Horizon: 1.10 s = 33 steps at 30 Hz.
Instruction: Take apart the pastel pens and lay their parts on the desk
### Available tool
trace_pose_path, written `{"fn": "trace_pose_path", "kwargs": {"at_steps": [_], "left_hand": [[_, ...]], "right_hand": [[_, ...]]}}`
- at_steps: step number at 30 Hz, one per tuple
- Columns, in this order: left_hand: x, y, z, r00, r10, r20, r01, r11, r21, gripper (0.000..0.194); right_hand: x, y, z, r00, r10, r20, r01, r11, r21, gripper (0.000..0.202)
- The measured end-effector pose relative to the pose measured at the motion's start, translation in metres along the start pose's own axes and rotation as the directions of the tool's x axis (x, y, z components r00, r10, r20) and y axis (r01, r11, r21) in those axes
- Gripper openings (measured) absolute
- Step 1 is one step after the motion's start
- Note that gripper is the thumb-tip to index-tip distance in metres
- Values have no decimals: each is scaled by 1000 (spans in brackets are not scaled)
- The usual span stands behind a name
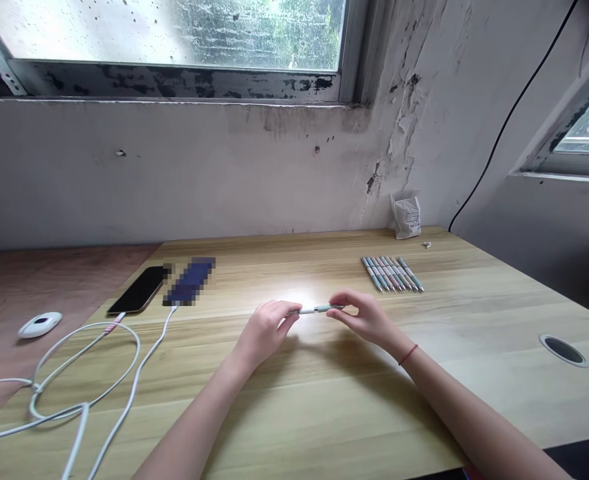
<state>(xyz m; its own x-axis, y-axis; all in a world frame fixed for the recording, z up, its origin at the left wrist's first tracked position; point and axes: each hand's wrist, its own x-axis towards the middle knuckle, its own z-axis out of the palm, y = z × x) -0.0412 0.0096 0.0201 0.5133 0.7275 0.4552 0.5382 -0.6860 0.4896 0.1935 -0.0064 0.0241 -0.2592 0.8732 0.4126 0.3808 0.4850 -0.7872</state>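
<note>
A slim pen (pixel 315 310) with a pale middle and a greenish right part is held level above the wooden table (pixel 294 427). My left hand (pixel 269 327) pinches its left end between thumb and fingers. Its right end is pinched by my right hand (pixel 361 318), which has a thin red string round the wrist. Both tips of the pen are partly covered by fingers. Beyond my right hand, several similar pens (pixel 392 274) lie side by side in a row.
A black phone (pixel 138 290) and a blurred blue device (pixel 190 281) lie at the left with white cables (pixel 137 380). Farther left is a white oval object (pixel 40 325). A white packet (pixel 406 215) stands at the back, and a round grommet (pixel 563 350) is at the right.
</note>
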Motion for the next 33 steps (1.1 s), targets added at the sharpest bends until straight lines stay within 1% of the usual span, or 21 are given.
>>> {"fn": "trace_pose_path", "kwargs": {"at_steps": [1,3,5,7,10,12,15,17,19,20,21,23,24,25,28,29,31,32,33], "left_hand": [[0,-1,-1,1000,12,-4,-12,1000,21,20],[0,-2,-2,1000,26,-4,-25,998,60,20],[0,-3,-3,1000,22,2,-22,995,95,20],[1,-4,-3,1000,9,-2,-9,994,109,21],[1,-5,-4,1000,1,-9,0,995,103,20],[1,-4,-4,1000,1,-12,0,995,96,19],[1,-2,-4,1000,1,-13,0,996,85,18],[1,-1,-4,1000,4,-11,-3,996,87,19],[1,0,-3,1000,7,0,-7,996,93,20],[1,0,-3,1000,8,7,-9,996,94,20],[1,1,-3,1000,11,13,-12,996,93,20],[1,2,-3,1000,12,20,-14,995,94,21],[1,2,-3,1000,11,18,-13,995,96,20],[1,2,-3,1000,9,15,-11,995,99,20],[1,2,-3,1000,6,13,-7,995,100,19],[1,1,-2,1000,7,14,-9,995,97,19],[1,1,-2,1000,10,16,-11,996,89,19],[2,1,-2,1000,10,13,-11,996,85,19],[2,1,-2,1000,11,9,-12,996,83,19]], "right_hand": [[-1,1,1,999,46,17,-46,999,12,18],[-3,2,4,991,122,55,-123,992,14,26],[-3,4,5,985,154,77,-155,988,10,31],[-2,3,5,985,144,95,-149,988,49,25],[-2,2,3,987,120,109,-136,978,156,31],[-2,2,1,985,131,116,-145,981,127,24],[-3,2,-2,974,168,150,-174,984,25,32],[-3,1,-5,975,157,158,-167,985,48,27],[-3,1,-6,980,120,159,-138,985,108,30],[-3,2,-6,981,108,161,-128,985,116,27],[-3,2,-6,980,106,168,-125,987,105,25],[-3,3,-6,974,126,190,-140,988,62,31],[-3,4,-6,972,133,193,-145,988,51,30],[-3,4,-7,974,130,183,-143,988,56,26],[-2,5,-9,986,85,143,-97,991,86,27],[-2,4,-10,987,83,141,-93,993,70,23],[-2,4,-11,979,112,171,-115,993,11,30],[-2,4,-12,974,126,186,-127,992,-8,31],[-2,4,-12,974,130,187,-131,991,-8,27]]}}
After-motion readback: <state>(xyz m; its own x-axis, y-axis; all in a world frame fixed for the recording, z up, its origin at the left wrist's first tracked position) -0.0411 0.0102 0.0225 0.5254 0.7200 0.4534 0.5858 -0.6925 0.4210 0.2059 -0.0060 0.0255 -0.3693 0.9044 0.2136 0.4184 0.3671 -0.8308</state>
